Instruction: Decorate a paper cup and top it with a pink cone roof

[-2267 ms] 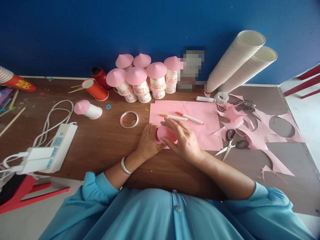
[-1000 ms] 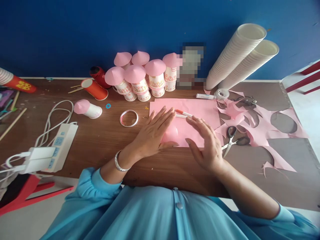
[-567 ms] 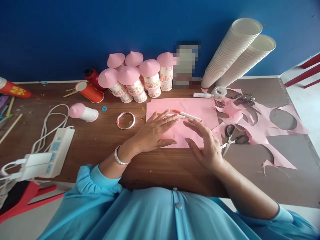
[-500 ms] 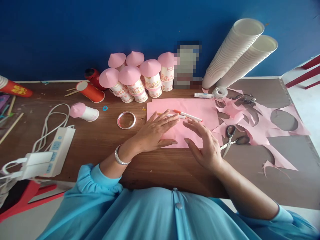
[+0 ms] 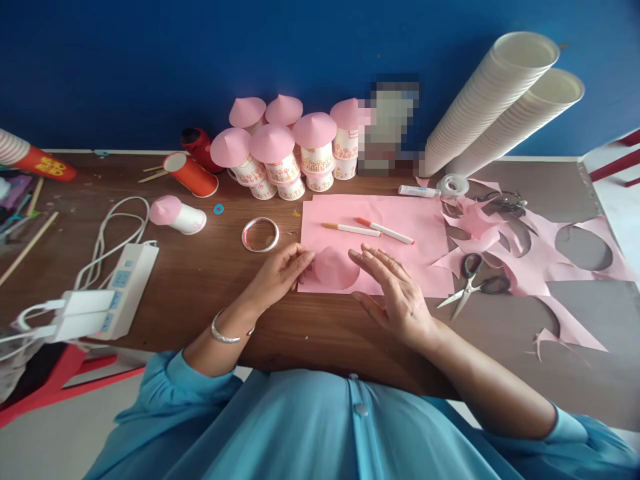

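Note:
A small pink paper cone (image 5: pixel 336 268) rests on a pink paper sheet (image 5: pixel 425 257). My left hand (image 5: pixel 280 273) is closed in a pinch at the cone's left edge, thumb against the fingers. My right hand (image 5: pixel 395 290) hovers open at the cone's right side, fingers stretched out and holding nothing. Behind the cone, a marker with an orange-brown cap (image 5: pixel 353 229) and a red-capped marker (image 5: pixel 385 231) lie on the sheet.
Cone-roofed paper cups (image 5: pixel 273 147) stand in stacks at the back. Black-handled scissors (image 5: pixel 465 287) lie beside pink scraps (image 5: pixel 530 263). A tape ring (image 5: pixel 261 235), a power strip (image 5: pixel 123 287), a cup with a pink cone (image 5: pixel 190 221) and tall cup stacks (image 5: pixel 493 100) surround the sheet.
My left hand has drawn back left and closed at the cone, which now shows between the hands. My right hand stays open over the sheet. The view has shifted slightly.

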Tool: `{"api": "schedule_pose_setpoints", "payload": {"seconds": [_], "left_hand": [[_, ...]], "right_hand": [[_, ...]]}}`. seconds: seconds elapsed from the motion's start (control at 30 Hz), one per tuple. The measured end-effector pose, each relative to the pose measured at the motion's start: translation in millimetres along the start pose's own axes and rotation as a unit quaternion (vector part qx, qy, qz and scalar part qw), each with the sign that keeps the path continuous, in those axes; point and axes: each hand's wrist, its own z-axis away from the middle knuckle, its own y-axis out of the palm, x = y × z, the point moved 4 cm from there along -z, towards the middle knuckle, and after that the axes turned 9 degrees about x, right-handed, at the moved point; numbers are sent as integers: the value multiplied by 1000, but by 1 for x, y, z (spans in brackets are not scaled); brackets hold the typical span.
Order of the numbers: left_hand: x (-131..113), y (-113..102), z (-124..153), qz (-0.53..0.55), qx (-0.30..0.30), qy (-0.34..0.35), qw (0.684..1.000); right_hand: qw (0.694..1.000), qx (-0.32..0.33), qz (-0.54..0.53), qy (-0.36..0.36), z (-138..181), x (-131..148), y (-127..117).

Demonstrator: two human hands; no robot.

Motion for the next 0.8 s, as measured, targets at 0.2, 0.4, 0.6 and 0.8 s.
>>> {"api": "schedule_pose_setpoints", "payload": {"seconds": [0.2, 0.4, 0.6, 0.8], "left_hand": [[0, 16, -6, 147, 22, -34, 988], [8, 21, -11, 222, 29, -46, 973], [12, 22, -12, 259, 28, -61, 964], [10, 23, -13, 273, 29, -70, 959]], "right_hand": [[1000, -6, 17, -5, -7, 3, 8], [1000, -20, 7, 0, -17, 3, 8], [1000, -24, 1, 2, -17, 1, 11], [999, -23, -15, 16, -17, -2, 12]]}}
